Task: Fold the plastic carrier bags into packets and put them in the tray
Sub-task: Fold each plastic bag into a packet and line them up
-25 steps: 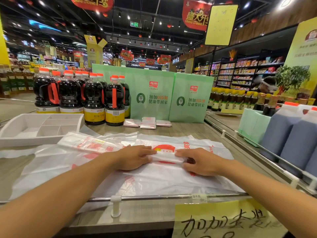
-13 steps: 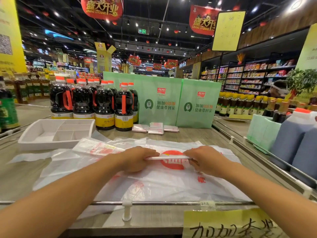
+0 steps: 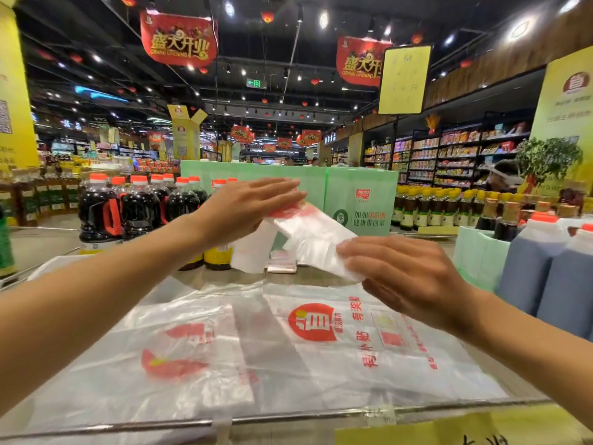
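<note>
Near: loose bags (image 3: 288, 364) lie flat on the table. Just above, the R hand (image 3: 407, 277) curls round one end of the folded bag (image 3: 314, 232), held up in the air. It's thin, light, floppy & slippery, so grip both ends, not the middle. L hand (image 3: 247, 207) lays straight fingers on the other end; thumb hidden, can't tell if it pinches. Tray (image 3: 51, 263) is mostly behind the L arm.
</note>
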`<state>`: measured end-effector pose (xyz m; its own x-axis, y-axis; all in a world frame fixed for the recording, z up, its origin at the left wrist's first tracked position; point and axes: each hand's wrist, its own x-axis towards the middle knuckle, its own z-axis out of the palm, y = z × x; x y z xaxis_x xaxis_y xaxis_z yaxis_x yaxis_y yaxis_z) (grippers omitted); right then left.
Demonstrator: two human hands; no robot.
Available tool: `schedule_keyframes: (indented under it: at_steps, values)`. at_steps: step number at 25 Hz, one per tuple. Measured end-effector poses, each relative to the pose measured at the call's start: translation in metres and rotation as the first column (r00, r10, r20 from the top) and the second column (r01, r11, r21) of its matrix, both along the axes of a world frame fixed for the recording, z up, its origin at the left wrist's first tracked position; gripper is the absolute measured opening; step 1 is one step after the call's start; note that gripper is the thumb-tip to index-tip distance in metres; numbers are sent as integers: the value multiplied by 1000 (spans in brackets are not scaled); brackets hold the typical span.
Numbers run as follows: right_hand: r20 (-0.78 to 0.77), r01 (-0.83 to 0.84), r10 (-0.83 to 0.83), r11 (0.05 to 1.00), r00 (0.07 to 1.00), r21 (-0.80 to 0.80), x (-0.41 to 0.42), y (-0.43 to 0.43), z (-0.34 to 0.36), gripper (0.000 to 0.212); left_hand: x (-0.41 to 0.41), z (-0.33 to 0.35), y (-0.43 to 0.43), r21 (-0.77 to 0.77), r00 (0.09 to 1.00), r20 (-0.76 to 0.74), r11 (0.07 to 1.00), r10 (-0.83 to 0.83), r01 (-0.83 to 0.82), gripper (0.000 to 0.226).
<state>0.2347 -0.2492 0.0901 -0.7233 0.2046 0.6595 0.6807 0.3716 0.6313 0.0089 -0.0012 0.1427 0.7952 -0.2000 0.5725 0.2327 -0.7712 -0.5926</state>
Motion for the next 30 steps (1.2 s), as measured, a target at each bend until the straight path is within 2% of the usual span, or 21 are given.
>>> schedule_keyframes:
  at_steps: [4, 6, 7, 8, 10, 13, 16, 20, 24, 28, 30]
  values:
    - [164, 18, -13, 999, 986, -30, -6, -3, -17, 17, 36, 4, 15, 250, 1000, 6, 968, -1, -1, 52]
    - [188, 16, 2, 995, 982, -95, -7, 2, -37, 16, 58, -19, 22, 282, 1000, -8, 959, 8, -6, 47]
    - [197, 27, -1, 991, 980, -129, -7, 5, -49, 15, 68, -36, 24, 226, 998, -44, 974, 40, -29, 50]
    - [213, 50, -14, 985, 977, -165, -6, 10, -61, 15, 75, -55, 23, 107, 990, -113, 991, 87, -75, 55]
    - [272, 146, -70, 952, 960, -270, -2, 17, -85, 14, 83, -96, 21, -138, 950, -273, 971, 154, -197, 56]
    - [377, 326, -160, 840, 912, -434, -1, 23, -104, 13, 80, -144, 26, -376, 878, -461, 868, 127, -323, 66]
    - [368, 412, -237, 744, 899, -527, -5, 25, -104, 12, 72, -164, 30, -527, 845, -527, 746, 89, -407, 71]
    - [352, 441, -277, 684, 894, -581, -11, 27, -106, 18, 55, -164, 11, -655, 900, -435, 671, 41, -347, 71]
    - [335, 490, -358, 625, 872, -608, -21, 26, -99, 30, 16, -159, -31, -763, 928, -363, 599, -86, -242, 49]
    - [198, 477, -510, 502, 837, -721, -37, 34, -98, 32, -18, -164, -57, -776, 896, -439, 528, -63, -343, 47]
    - [80, 377, -561, 436, 824, -817, -38, 35, -97, 33, -21, -167, -63, -759, 858, -513, 477, -21, -442, 55]
